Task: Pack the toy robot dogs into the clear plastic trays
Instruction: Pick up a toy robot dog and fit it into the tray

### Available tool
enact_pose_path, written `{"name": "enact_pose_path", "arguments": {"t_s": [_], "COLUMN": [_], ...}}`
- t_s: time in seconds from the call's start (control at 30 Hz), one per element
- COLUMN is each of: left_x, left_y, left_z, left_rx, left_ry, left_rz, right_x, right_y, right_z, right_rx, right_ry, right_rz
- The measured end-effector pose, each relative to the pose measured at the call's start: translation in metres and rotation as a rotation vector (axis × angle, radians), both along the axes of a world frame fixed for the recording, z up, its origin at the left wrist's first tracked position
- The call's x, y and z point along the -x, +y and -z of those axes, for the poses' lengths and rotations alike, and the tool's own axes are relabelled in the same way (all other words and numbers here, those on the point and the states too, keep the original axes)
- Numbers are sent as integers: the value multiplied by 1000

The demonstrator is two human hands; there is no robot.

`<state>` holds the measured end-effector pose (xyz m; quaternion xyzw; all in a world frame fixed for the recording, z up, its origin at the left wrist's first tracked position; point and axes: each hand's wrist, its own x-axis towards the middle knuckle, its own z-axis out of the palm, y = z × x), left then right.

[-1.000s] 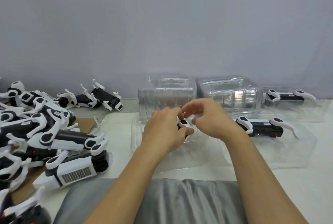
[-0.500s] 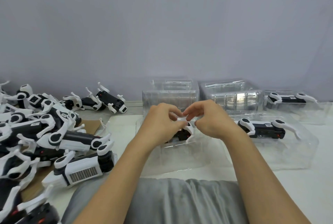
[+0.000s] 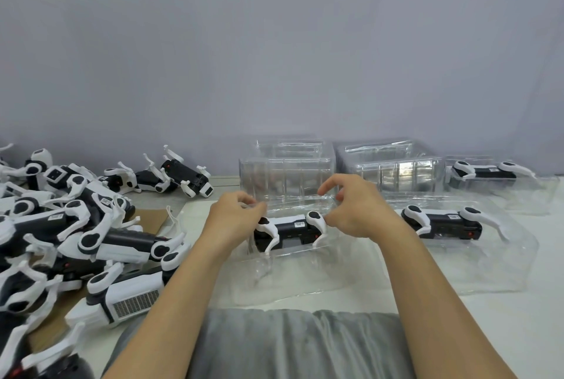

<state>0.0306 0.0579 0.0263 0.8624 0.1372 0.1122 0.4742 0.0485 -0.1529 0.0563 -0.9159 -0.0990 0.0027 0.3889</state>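
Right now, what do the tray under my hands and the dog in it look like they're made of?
The tray looks like thin clear plastic, glossy: the table shows through it and its folds catch glare. The dog looks like hard moulded plastic, with a matte black body and smooth white legs; I cannot tell beyond that.

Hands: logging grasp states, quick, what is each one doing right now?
Left hand: fingers curled at the toy robot dog; grip cannot be told.
Right hand: fingers loosely curled, holding nothing visible.
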Motion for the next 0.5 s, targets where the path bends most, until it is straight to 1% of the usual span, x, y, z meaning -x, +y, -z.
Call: {"name": "enact_pose_path", "arguments": {"t_s": [0.1,0.23,0.37,0.5], "left_x": [2,5,7,7], "left_y": [3,6,3,1], "left_z": [0,1,1,0], "left_rx": [31,126,97,72], "left_ry": [19,36,3,-42], "left_rz": [37,83,85,107], "right_x": [0,-1,-1,4], "right_y": [-2,-5,1,15], "right_z": [-1,-2,2,3], "right_rx": [-25,-5,18,-15], "right_ry": [7,21,-11,-35], "right_rz": [-1,-38,-70,-125]}}
